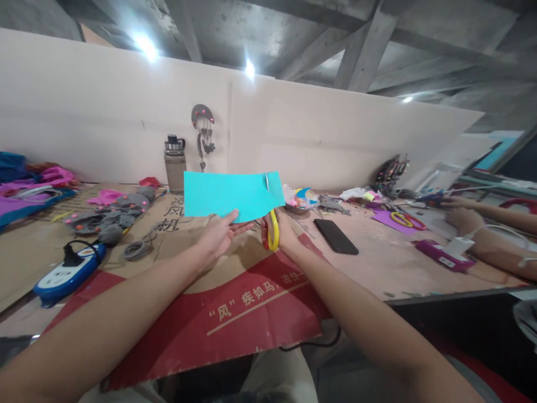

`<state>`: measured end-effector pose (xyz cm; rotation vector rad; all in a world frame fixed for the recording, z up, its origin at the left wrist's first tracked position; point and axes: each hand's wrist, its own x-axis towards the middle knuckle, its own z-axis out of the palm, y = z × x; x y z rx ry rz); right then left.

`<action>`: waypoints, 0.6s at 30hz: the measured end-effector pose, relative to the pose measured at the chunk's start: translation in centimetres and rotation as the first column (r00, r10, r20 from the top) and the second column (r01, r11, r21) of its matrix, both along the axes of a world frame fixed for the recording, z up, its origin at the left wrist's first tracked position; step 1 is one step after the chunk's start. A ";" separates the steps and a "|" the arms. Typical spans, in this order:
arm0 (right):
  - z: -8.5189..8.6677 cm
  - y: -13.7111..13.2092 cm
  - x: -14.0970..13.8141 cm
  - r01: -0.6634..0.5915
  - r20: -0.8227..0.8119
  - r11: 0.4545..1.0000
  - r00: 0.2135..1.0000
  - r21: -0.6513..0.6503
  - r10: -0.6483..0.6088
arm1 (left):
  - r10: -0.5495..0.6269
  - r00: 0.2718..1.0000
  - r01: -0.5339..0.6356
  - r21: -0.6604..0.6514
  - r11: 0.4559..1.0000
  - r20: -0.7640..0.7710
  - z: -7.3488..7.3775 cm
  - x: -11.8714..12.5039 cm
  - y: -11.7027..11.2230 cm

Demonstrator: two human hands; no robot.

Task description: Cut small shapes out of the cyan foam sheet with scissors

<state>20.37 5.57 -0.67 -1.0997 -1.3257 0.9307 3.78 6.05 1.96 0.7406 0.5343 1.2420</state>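
My left hand pinches the lower edge of a turquoise sheet and holds it upright above the table. My right hand grips yellow-and-red scissors. Their blades reach up into the sheet near its right end. Both hands hover over a brown and red cardboard sheet that covers the table.
A black phone lies right of my hands. A water bottle stands at the back wall. Grey and pink felt pieces and a blue power strip lie to the left. Another person's arms work at the right, near purple scraps and scissors.
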 end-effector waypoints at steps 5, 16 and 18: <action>-0.4 0.6 0.4 0.035 0.018 0.999 0.999 -0.003 -0.035 | -0.013 0.998 0.014 0.007 1.000 -0.067 0.2 -0.1 0.0; 1.2 -1.1 -0.1 0.091 0.064 0.991 0.994 -0.098 -0.085 | -0.040 0.998 0.034 -0.105 0.994 -0.053 -0.3 -0.2 1.0; 1.3 -1.0 -0.1 0.101 0.079 0.987 0.993 -0.121 -0.092 | -0.036 0.998 0.029 -0.128 0.991 -0.051 -0.2 -0.2 1.1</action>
